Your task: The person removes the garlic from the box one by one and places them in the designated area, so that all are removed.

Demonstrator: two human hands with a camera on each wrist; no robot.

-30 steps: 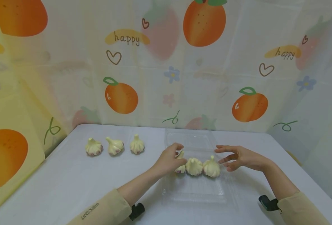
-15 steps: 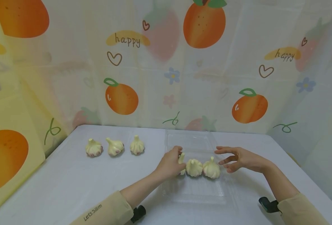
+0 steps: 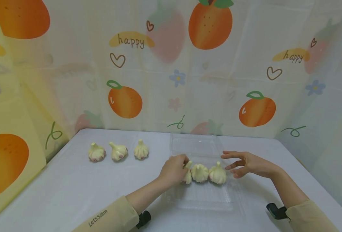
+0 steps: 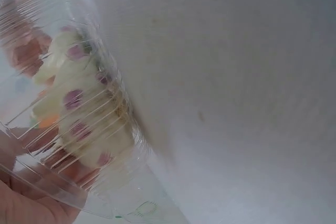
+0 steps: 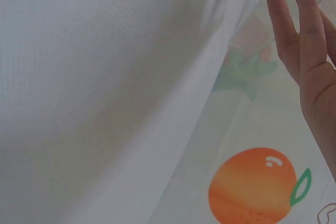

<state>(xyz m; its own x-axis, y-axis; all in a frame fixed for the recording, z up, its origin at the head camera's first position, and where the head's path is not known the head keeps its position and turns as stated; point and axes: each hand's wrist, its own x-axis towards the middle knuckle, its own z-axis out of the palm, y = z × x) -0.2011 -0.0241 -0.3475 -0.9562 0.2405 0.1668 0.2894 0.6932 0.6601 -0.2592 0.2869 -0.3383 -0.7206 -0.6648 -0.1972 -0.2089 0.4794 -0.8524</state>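
A clear plastic box (image 3: 200,196) lies open on the white table, its lid (image 3: 195,143) folded back behind it. Three garlic bulbs stand in a row in it: a left bulb (image 3: 188,178), a middle bulb (image 3: 200,173) and a right bulb (image 3: 217,174). My left hand (image 3: 174,170) grips the left bulb, fingers curled at its far side and stem; the hand covers part of it. The left wrist view shows purple-spotted garlic (image 4: 81,103) through the ribbed box wall. Beside the right bulb, my right hand (image 3: 247,163) hovers with loosely bent fingers, holding nothing.
Three more garlic bulbs stand at the table's back left: one (image 3: 97,152), another (image 3: 118,151) and a third (image 3: 141,149). A fruit-printed curtain (image 3: 156,96) hangs behind the table (image 3: 81,183) and along its sides.
The left hand has turned palm-down and closed further around the left bulb, which has shifted slightly. The right hand has stayed in place.
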